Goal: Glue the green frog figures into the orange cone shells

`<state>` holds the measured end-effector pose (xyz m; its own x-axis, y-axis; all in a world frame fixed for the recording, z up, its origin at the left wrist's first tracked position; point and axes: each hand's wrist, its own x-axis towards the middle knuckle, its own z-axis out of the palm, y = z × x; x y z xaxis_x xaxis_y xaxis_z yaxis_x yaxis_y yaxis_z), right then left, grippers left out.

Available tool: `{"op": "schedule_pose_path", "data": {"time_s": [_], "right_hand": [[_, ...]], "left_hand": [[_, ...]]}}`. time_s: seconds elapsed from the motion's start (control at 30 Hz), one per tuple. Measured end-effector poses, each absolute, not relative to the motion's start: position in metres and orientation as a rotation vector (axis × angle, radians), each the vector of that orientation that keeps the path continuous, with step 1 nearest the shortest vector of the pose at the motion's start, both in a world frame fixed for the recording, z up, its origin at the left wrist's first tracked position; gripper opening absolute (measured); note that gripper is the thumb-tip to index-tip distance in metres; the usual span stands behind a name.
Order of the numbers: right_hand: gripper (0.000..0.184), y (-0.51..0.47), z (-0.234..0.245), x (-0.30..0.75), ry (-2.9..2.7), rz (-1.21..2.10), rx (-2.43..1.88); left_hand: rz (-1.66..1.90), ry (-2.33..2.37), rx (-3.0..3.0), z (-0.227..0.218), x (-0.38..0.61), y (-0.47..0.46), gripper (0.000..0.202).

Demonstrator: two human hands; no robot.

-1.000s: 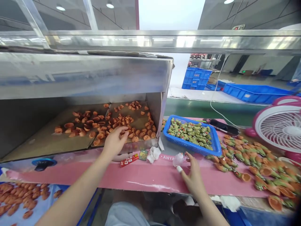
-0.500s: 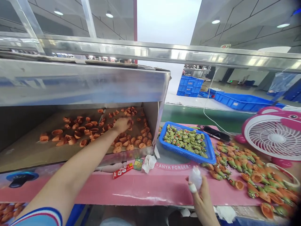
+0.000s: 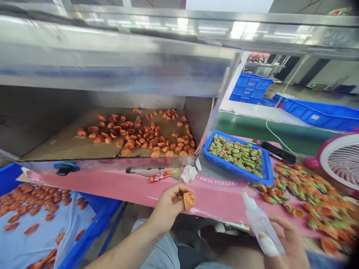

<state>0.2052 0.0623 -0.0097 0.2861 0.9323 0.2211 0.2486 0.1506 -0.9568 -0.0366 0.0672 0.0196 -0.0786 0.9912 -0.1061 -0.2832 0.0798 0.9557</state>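
Note:
Between its thumb and fingers, my left hand grips a small hollow orange piece over the front edge of the pink mat. My right hand is closed around a clear squeeze bottle, its white nozzle tilted up and to the left. Many similar orange pieces lie scattered inside the metal-fronted box. To the right, a blue basket is filled with small green painted figures. Joined orange-and-green pieces spread across the mat's right side.
At lower left, a blue bin lined with cloth holds more orange pieces. A pink fan stands at the right edge. Crumpled tissue and a red packet lie by the box. A black object sits behind the basket.
My left hand has come out of the box with an orange piece, down to the mat's front edge. My right hand has moved right and lower with the bottle. The view has tilted down.

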Motion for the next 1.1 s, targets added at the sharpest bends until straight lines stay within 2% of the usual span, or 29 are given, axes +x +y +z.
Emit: {"op": "schedule_pose_path", "data": {"time_s": [0.07,0.2,0.37,0.6,0.83,1.1], "right_hand": [[0.037,0.054,0.008,0.195,-1.261,0.633,-1.38],[0.032,0.042,0.025,0.187,-1.347,0.465,-1.283],[0.031,0.029,0.032,0.182,-1.437,0.421,-1.15],[0.033,0.021,0.033,0.172,-1.665,0.141,-0.981],[0.03,0.022,0.033,0.169,-1.704,0.049,-0.972],[0.032,0.023,0.028,0.17,-1.689,0.169,-0.923]], "left_hand": [[1.23,1.13,0.806,0.014,-0.026,0.057,0.006],[1.148,1.174,0.789,0.007,-0.013,0.046,0.008],[1.111,1.139,0.892,0.005,-0.006,0.038,0.008],[1.092,1.187,1.015,0.005,-0.006,0.032,0.01],[1.091,1.206,1.08,0.005,-0.007,0.031,0.011],[1.068,1.256,1.109,0.011,-0.007,0.031,0.013]]}}
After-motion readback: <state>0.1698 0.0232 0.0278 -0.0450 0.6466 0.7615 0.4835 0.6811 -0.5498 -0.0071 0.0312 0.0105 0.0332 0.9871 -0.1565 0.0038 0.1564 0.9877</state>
